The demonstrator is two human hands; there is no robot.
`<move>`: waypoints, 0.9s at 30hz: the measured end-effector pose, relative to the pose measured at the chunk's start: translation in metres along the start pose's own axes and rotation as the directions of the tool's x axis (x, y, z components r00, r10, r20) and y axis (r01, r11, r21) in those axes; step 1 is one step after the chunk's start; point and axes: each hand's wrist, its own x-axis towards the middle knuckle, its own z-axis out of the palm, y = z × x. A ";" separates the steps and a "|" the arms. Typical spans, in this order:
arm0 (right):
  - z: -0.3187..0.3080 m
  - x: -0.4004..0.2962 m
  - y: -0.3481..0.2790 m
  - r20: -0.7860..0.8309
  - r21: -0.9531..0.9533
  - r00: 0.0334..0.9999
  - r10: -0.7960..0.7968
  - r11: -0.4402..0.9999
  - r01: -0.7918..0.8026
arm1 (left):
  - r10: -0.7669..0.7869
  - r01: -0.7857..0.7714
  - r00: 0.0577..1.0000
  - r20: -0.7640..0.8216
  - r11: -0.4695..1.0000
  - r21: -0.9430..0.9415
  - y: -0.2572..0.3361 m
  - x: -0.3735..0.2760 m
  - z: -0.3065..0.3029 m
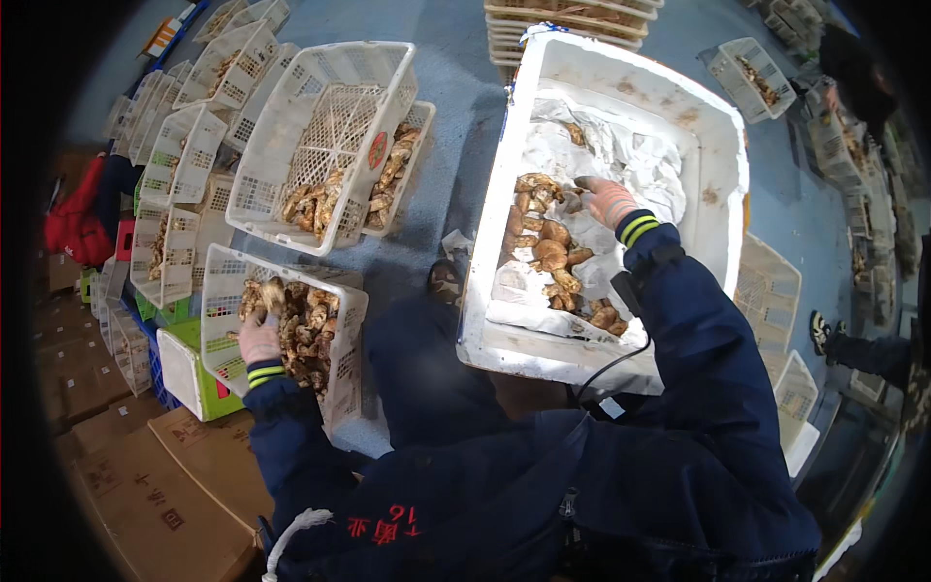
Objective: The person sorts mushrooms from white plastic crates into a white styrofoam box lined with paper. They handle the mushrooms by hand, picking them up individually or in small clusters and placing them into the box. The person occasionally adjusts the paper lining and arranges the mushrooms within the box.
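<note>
At the left, my left hand, in a pale glove, is closed around a mushroom over a white plastic crate heaped with brown mushrooms. My right hand, in a glove with worn, darkened fingertips, reaches into a large white foam box. Its fingers point at crumpled white paper beside a row of brown mushrooms. Whether those fingers touch or grip anything cannot be made out. A larger basket with some mushrooms at its near end stands beyond the left crate, partly over a smaller filled one.
Stacked crates stand behind the foam box. More mushroom baskets line the left, above cardboard boxes and a green box. A person in a red jacket is at far left; another person's leg shows at right.
</note>
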 end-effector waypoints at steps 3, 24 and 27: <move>0.013 0.034 -0.010 0.224 0.285 0.944 0.242 0.910 -0.301 | 0.027 0.086 0.979 -0.203 0.845 0.527 0.070 -0.047 0.030; 0.004 0.050 -0.011 0.086 0.223 0.984 0.156 0.960 -0.172 | 0.620 -0.175 0.598 0.507 0.719 -0.673 0.404 -0.169 0.222; -0.016 0.028 -0.009 0.028 0.743 0.986 0.167 0.656 -0.132 | 0.609 -0.243 0.620 0.495 0.749 -0.617 0.410 -0.170 0.217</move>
